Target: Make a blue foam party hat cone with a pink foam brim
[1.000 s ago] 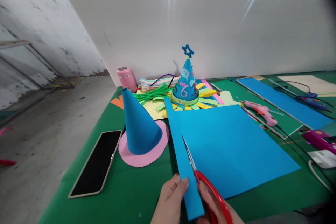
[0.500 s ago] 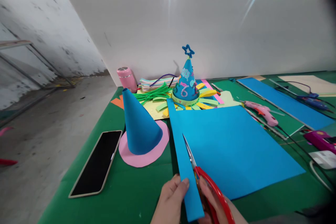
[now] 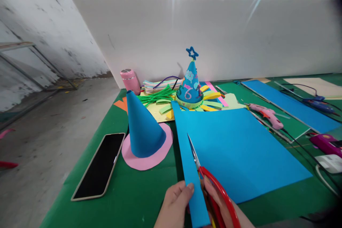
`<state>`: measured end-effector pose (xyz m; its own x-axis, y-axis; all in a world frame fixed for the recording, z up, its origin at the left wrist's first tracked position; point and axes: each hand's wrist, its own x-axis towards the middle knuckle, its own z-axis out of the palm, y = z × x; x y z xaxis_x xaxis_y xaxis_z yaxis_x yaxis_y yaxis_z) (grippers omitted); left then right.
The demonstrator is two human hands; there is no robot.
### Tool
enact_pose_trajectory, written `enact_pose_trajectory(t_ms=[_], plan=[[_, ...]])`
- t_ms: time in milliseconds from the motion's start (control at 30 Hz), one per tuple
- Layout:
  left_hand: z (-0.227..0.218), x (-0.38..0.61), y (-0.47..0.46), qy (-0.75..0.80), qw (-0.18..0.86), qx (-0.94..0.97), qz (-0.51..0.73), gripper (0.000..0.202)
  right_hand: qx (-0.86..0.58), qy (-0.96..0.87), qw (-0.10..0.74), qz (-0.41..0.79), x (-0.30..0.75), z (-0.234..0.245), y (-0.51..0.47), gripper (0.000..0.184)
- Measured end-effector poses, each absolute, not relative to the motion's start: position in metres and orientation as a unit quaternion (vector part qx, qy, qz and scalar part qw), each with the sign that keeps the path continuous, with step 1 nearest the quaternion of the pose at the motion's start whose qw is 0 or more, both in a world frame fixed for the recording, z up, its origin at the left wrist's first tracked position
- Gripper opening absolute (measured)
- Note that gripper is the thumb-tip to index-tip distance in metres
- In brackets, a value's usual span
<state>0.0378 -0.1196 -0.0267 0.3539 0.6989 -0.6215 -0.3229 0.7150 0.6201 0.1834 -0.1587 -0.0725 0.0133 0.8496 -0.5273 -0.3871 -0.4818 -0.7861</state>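
A large sheet of blue paper [image 3: 240, 149] lies in front of me, partly cut along its left side. My left hand [image 3: 176, 199] pinches the near end of the narrow strip [image 3: 196, 196] between thumb and fingers. Wrapped round the red handles of a pair of scissors [image 3: 217, 187] is my right hand [image 3: 221, 203], its lower part out of view. The scissor blades reach into the sheet, pointing away from me, with the strip to their left. Left of the sheet, a plain blue paper cone [image 3: 143, 131] stands on a pink paper disc [image 3: 141, 164].
A phone [image 3: 100, 165] lies at the left. Behind the sheet stand a decorated party hat [image 3: 189, 85], green pipe cleaners [image 3: 157, 95] and a pink bottle [image 3: 130, 82]. To the right are a pink glue gun [image 3: 267, 114], cables and a white plug [image 3: 330, 163]. A pale board [image 3: 213, 35] closes the back.
The view has shifted very slightly. Both hands, the scissors and the strip stay in nearly the same place on the sheet.
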Motion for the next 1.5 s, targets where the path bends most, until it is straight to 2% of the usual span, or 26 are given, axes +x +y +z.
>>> enact_pose_trajectory(t_ms=[200,300,367,700,900,1033,1167,1500], plan=[[-0.025,0.039,-0.12,0.467,0.807,0.171,0.318,0.026,-0.548,-0.219,0.447,0.672,0.182,-0.068,-0.159,0.043],[-0.025,0.04,-0.119,0.462,0.809,0.168,0.323,0.025,-0.55,-0.213,0.431,0.683,0.181,-0.066,-0.16,0.031],[-0.025,0.04,-0.119,0.457,0.808,0.171,0.33,0.025,-0.552,-0.212,0.427,0.684,0.18,-0.066,-0.161,0.029],[-0.03,0.04,-0.12,0.453,0.81,0.147,0.341,0.024,-0.55,-0.231,0.47,0.651,0.183,-0.059,-0.155,0.045],[-0.027,0.042,-0.12,0.449,0.817,0.121,0.342,0.026,-0.538,-0.21,0.468,0.669,0.171,-0.055,-0.155,0.024],[-0.029,0.042,-0.121,0.453,0.817,0.126,0.334,0.026,-0.539,-0.199,0.471,0.669,0.17,-0.055,-0.153,0.027],[-0.04,0.039,-0.123,0.469,0.813,0.142,0.315,0.03,-0.544,-0.179,0.456,0.681,0.172,-0.057,-0.144,0.018],[-0.043,0.037,-0.123,0.49,0.803,0.168,0.294,0.032,-0.538,-0.171,0.437,0.7,0.159,-0.06,-0.137,0.026]])
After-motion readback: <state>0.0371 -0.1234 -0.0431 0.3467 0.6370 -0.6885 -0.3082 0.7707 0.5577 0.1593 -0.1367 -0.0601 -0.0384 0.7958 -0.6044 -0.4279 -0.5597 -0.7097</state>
